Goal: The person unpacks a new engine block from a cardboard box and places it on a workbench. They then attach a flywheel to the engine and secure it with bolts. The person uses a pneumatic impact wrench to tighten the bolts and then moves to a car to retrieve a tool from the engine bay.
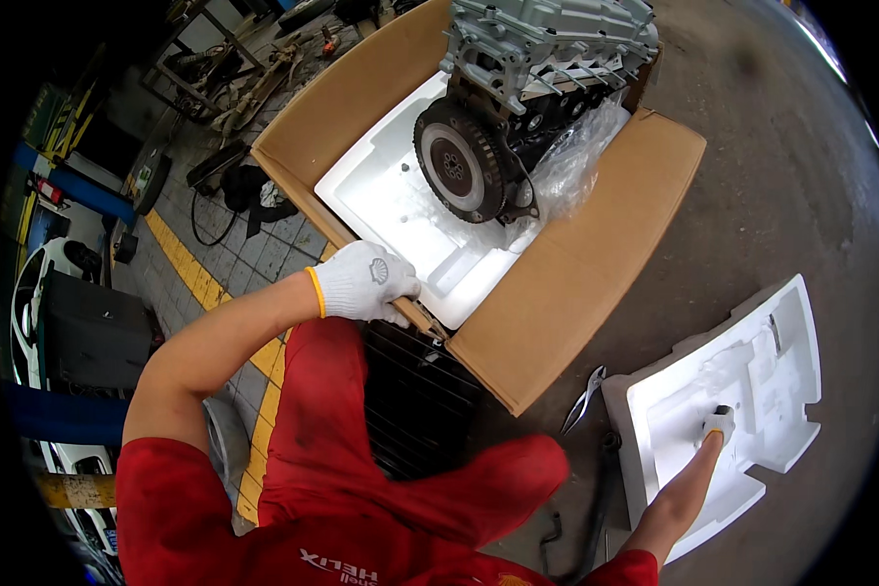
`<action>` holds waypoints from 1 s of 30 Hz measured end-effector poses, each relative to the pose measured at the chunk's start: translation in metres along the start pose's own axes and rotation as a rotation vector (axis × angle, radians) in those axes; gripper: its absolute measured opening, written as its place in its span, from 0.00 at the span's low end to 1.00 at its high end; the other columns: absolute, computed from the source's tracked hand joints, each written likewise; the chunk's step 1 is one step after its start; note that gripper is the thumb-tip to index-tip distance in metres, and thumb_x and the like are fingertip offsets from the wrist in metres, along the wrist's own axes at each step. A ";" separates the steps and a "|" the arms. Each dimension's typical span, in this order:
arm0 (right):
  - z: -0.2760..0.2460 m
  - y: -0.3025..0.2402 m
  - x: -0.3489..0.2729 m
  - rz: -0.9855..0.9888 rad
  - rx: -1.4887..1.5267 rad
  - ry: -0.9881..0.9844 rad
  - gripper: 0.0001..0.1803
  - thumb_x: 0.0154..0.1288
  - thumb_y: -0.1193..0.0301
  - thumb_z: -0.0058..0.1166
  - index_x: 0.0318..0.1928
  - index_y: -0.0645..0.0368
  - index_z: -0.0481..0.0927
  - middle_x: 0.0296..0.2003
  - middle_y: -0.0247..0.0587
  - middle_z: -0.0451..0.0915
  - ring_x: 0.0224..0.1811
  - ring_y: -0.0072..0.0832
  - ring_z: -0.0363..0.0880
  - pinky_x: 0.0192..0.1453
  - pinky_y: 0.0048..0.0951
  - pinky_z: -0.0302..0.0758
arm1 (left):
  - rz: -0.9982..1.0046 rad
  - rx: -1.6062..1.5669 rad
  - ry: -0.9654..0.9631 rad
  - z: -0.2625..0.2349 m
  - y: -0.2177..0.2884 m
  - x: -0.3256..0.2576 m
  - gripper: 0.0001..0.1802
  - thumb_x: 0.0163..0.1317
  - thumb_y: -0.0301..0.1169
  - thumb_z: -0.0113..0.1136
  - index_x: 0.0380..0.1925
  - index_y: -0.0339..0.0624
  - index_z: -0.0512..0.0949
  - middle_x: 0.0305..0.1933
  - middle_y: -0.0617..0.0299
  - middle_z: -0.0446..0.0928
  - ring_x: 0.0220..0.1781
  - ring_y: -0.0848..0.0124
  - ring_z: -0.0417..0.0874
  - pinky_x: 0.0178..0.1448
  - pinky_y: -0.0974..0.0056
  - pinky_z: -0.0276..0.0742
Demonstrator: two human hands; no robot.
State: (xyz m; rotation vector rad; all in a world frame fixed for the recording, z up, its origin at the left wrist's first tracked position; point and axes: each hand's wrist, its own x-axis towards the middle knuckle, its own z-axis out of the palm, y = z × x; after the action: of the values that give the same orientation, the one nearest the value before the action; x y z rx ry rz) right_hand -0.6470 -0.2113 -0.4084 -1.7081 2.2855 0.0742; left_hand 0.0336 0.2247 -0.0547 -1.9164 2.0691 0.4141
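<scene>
My left hand [366, 281], in a white knit glove with a yellow cuff, is closed over the near left edge of an opened cardboard box [566, 283]. Inside the box, an engine [547, 59] with a grey top and a round toothed flywheel [456, 161] sits on a white foam tray [366, 181]. Far to the right, my right hand [718, 424], also gloved, is over a second white foam piece [654, 415] on the floor. Its fingers look curled by a small dark thing I cannot make out.
Pliers [583, 398] and a dark bar-like tool [599, 498] lie between the box and the loose foam. Clear plastic wrap [581, 161] bunches beside the engine. A black slatted grate [420, 400] is under the box's near edge. Metal parts [264, 83] lie at the far left.
</scene>
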 end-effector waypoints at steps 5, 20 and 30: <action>-0.008 -0.010 -0.018 0.017 0.081 -0.026 0.13 0.67 0.74 0.58 0.51 0.52 0.84 0.50 0.49 0.87 0.53 0.46 0.87 0.59 0.43 0.84 | 0.004 -0.020 -0.003 0.000 -0.004 0.001 0.23 0.62 0.56 0.72 0.45 0.51 0.85 0.43 0.61 0.84 0.48 0.55 0.89 0.50 0.52 0.85; 0.050 0.035 0.009 0.245 0.769 0.271 0.15 0.60 0.81 0.62 0.46 0.53 0.82 0.34 0.37 0.84 0.30 0.31 0.82 0.31 0.36 0.81 | 0.035 -0.003 -0.006 -0.003 0.001 -0.009 0.23 0.63 0.59 0.70 0.44 0.55 0.83 0.43 0.62 0.84 0.44 0.56 0.89 0.48 0.52 0.85; 0.017 0.063 -0.020 0.322 1.721 0.198 0.20 0.63 0.83 0.60 0.52 0.50 0.78 0.36 0.32 0.80 0.28 0.25 0.76 0.31 0.26 0.78 | 0.039 -0.023 -0.010 -0.007 0.004 -0.003 0.23 0.63 0.58 0.71 0.46 0.56 0.85 0.42 0.61 0.85 0.45 0.56 0.89 0.50 0.53 0.84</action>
State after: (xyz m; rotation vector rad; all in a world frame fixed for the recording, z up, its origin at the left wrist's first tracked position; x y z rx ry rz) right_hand -0.6980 -0.1700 -0.4276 -0.3920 1.5219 -1.5031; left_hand 0.0296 0.2248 -0.0475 -1.8850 2.1075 0.4569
